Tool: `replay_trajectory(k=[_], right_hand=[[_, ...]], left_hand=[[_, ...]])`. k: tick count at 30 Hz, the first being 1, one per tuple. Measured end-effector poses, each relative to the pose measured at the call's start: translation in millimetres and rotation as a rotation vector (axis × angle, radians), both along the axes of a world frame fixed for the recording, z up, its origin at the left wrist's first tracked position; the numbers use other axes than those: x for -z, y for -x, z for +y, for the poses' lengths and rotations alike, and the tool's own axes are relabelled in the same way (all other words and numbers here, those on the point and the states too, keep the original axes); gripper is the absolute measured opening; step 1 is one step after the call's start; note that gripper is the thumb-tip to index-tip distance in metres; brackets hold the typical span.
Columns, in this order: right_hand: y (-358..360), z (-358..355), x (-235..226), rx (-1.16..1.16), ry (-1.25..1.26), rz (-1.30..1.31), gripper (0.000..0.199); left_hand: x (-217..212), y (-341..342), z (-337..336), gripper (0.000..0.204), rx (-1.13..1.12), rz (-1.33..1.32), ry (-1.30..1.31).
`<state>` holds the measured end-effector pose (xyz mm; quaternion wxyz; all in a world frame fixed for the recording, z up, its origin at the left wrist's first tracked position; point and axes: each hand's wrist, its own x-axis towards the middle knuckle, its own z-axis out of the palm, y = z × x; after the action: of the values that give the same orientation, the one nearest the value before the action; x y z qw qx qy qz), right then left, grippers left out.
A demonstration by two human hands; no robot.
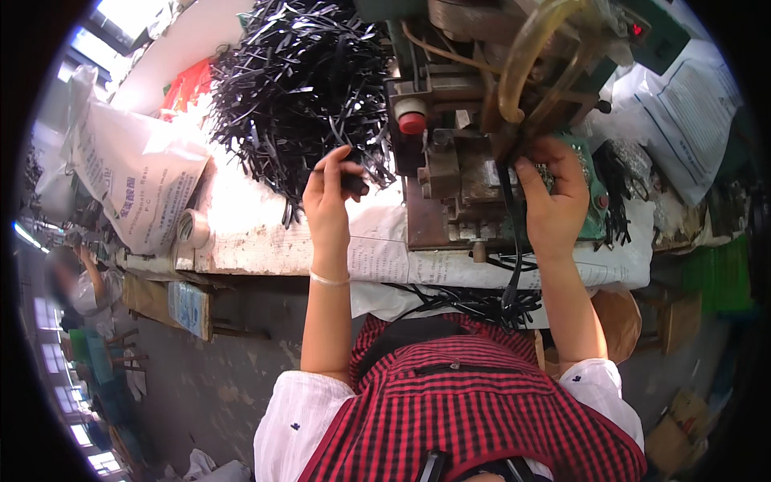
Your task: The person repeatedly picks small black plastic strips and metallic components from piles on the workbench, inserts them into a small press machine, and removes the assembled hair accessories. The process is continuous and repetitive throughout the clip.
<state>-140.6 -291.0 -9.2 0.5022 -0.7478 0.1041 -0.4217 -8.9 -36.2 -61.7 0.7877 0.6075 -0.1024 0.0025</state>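
My right hand [556,197] is at the bench machine [466,173], thumb and fingers closed at a narrow black strap [515,233]. The strap hangs from the machine's working head down past the table edge; its upper end is hidden. To the left of the machine, my left hand [331,186] is raised with its fingers curled. A small dark thing [353,185] shows at its fingers, too unclear to name. Just beyond that hand lies a big heap of cut black straps [301,88].
A red button [412,123] sits on the machine's front left. White sacks [140,177] and a tape roll [193,228] stand on the left. More black straps [474,302] lie below the table edge. At right are a green tray [596,217] and another sack [687,120].
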Motion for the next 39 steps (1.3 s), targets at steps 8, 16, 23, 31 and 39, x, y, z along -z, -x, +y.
replay_trajectory(k=[8,16,23,31,39], right_hand=[[1.8,11.1,-8.2,-0.278,-0.47,-0.106,0.047],[37.9,20.2,-41.2,-0.344,-0.233,0.016,0.06],[55.5,-65.6,54.1,0.073,0.198,0.465,0.03],[62.8,-113.4,62.3,0.292,0.032,0.303,0.019],[63.1,-83.5,66.7,0.325,0.59,0.608,0.017]], left_hand=[[-129.3,40.5,-34.4,0.008,0.19,-0.81,0.035],[-122.3,60.3,-68.2,0.023,0.024,-1.224,-0.443],[-69.9,95.9,-102.3,0.037,0.141,-1.373,-0.515],[-58.0,96.5,-111.9,0.037,0.063,-1.35,-0.429],[-49.0,100.9,-102.6,0.043,0.083,-1.267,-0.403]])
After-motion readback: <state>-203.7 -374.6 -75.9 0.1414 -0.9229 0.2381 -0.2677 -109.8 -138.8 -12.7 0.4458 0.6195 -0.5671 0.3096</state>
